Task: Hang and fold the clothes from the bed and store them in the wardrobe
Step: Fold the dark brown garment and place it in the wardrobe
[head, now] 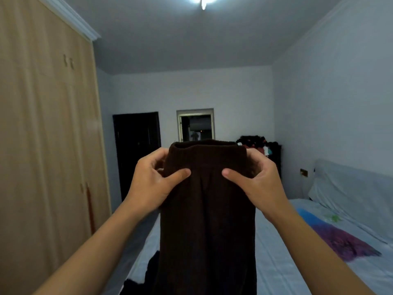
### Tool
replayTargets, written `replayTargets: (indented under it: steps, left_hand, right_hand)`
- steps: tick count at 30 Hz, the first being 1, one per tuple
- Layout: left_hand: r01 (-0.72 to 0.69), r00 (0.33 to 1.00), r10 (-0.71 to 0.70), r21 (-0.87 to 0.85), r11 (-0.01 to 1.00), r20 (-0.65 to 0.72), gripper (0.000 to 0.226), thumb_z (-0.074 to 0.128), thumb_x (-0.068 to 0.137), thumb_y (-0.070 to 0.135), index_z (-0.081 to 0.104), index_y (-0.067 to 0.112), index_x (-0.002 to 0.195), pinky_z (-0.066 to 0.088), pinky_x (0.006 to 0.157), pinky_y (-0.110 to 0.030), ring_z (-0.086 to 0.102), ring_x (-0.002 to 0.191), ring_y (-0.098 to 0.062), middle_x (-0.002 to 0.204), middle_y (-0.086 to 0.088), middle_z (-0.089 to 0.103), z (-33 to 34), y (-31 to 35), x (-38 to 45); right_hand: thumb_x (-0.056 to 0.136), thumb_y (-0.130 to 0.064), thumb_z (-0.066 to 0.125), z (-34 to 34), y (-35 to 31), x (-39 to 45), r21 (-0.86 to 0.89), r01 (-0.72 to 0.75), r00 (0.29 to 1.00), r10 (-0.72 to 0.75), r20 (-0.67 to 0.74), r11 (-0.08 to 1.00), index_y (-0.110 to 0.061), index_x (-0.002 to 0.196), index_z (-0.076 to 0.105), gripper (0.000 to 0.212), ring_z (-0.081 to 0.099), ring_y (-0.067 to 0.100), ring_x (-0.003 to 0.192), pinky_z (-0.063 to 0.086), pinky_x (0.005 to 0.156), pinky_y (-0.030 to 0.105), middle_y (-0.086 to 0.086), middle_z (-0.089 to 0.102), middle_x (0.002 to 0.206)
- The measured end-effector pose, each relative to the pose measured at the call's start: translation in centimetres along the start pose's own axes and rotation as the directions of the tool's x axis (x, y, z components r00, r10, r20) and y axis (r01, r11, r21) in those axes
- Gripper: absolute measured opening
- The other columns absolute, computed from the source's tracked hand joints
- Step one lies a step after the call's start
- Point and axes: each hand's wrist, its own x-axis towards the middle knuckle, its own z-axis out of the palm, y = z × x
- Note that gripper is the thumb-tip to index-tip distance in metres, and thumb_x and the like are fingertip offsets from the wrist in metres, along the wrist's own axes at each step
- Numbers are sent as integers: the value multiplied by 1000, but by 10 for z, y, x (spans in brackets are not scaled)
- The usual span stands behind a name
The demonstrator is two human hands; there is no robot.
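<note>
A dark brown garment [207,209] hung upright between the two hands, raised above the bed [282,262], its top edge level with the fingertips and its length dropping out of view at the bottom. The left hand [152,182] gripped the garment's upper left edge, thumb pressed flat on the front and fingers curled behind the fabric. The right hand [258,179] held the upper right edge the same way, thumb on the front, fingers wrapped round the side. The cloth looked thick and soft, with a folded band along the top and faint vertical creases below it. More dark clothing [148,273] lay on the pale blue sheet just left of the hanging garment, and a purple piece [342,241] lay well apart to the right. The wooden wardrobe [46,135] stood closed on the left.
</note>
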Motion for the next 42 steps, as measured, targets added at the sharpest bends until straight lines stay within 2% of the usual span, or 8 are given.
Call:
replayTargets:
  steps: [6,12,19,23,28,34,39,42]
  left_hand:
    - [-139,983,152,125,982,-99,28,86,75,19,66,33,89,53,70,-24,67,79,-16,88,4,68,12,22,30]
    - [-116,981,130,104,988,-141,27,87,73,22,69,31,91,60,71,-37,71,82,-17,90,6,72,27,-13,68]
    - [11,996,-2,107,994,-85,26,87,73,20,69,31,87,56,62,-20,71,77,-7,85,9,72,71,-154,111]
    - [50,996,-28,284,957,-80,26,86,74,24,67,27,91,54,72,-25,63,82,-2,88,10,67,104,-252,185]
    - [-19,984,104,494,869,-144,31,79,81,30,63,20,105,54,83,-40,59,93,-15,101,4,62,123,-317,293]
    - [-176,925,313,489,854,-215,31,81,80,26,61,19,102,53,81,-39,57,89,-15,97,7,59,114,-312,339]
    - [-112,952,239,507,855,-192,32,80,80,26,57,25,102,54,80,-33,56,88,-10,97,10,57,109,-285,284]
    - [-47,981,136,512,858,-139,34,79,78,22,56,25,103,55,79,-37,57,89,-12,97,9,57,112,-268,223]
  right_hand:
    - [73,-37,86,-22,-20,36,-173,150,988,-154,-9,974,-27,107,68,40,70,7,93,56,75,23,-11,73,99]
    - [78,-32,83,-33,13,79,-177,152,988,-147,39,972,-25,108,69,34,72,12,94,61,78,38,-7,74,102]
    - [83,-13,75,-49,143,133,-231,5,979,42,199,973,-20,104,70,23,73,16,91,62,73,34,0,75,98]
    - [82,-13,79,-47,240,203,-354,-24,997,50,64,935,-18,104,71,24,72,12,89,62,79,39,-5,74,95]
    - [80,-14,80,-40,303,315,-371,-54,996,26,-81,927,-18,107,71,28,69,19,97,57,88,46,0,72,102]
    - [79,-19,79,-43,288,363,-361,120,987,-151,-58,925,-48,97,68,36,67,10,94,58,85,41,-18,68,102]
    - [79,-12,81,-42,277,312,-313,121,992,-130,-8,942,-36,106,68,38,67,17,102,57,90,36,-15,67,106]
    - [77,-4,81,-46,270,247,-306,70,998,-70,11,950,-21,112,68,41,66,20,105,54,94,36,-1,66,110]
